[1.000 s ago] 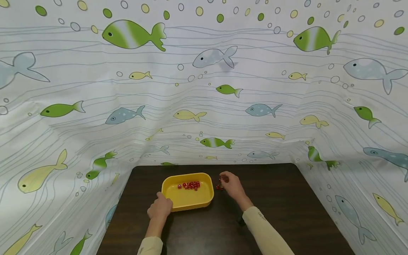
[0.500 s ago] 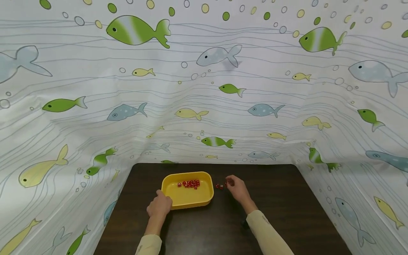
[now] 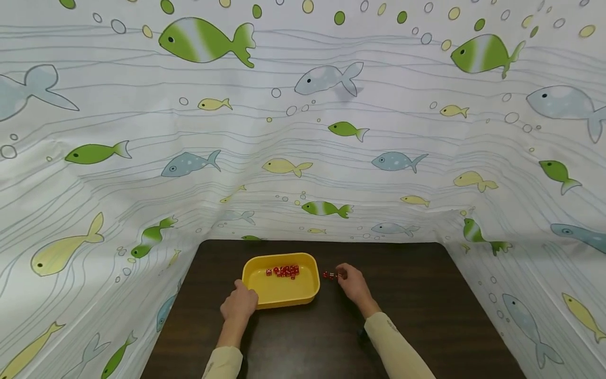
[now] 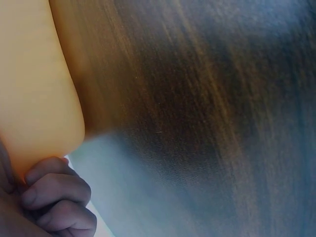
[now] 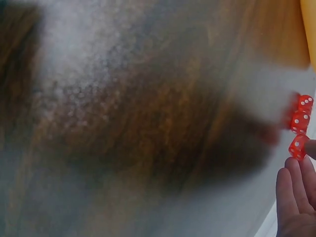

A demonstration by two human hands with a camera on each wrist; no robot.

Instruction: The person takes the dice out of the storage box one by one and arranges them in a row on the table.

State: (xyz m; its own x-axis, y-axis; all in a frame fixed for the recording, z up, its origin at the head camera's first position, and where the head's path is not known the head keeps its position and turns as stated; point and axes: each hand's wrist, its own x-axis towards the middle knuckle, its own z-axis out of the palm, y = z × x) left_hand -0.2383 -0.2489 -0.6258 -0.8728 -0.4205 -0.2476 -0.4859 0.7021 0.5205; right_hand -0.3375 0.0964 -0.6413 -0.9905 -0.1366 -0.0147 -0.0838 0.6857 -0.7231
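A yellow plastic tray (image 3: 279,303) lies on the dark table, with several red dice (image 3: 286,271) grouped toward its far side. My left hand (image 3: 239,303) grips the tray's near left corner; the left wrist view shows curled fingers (image 4: 59,190) under the tray wall (image 4: 39,79). Right of the tray, my right hand (image 3: 354,284) pinches a red die (image 5: 297,147) between thumb and fingers. That die is at the near end of a short row, right beside a second die (image 5: 300,121), with a third die (image 5: 305,102) beyond. Seen from the head, my fingers partly hide the pinched die.
The dark wood table (image 3: 303,342) ends at a back edge against a white cloth (image 3: 284,131) printed with fish, which also rises along both sides. A small dark object (image 3: 363,337) shows beside the right sleeve.
My right hand has carried the die from behind the other two round to their right side and set it in line with them. The left hand keeps its grip on the tray.
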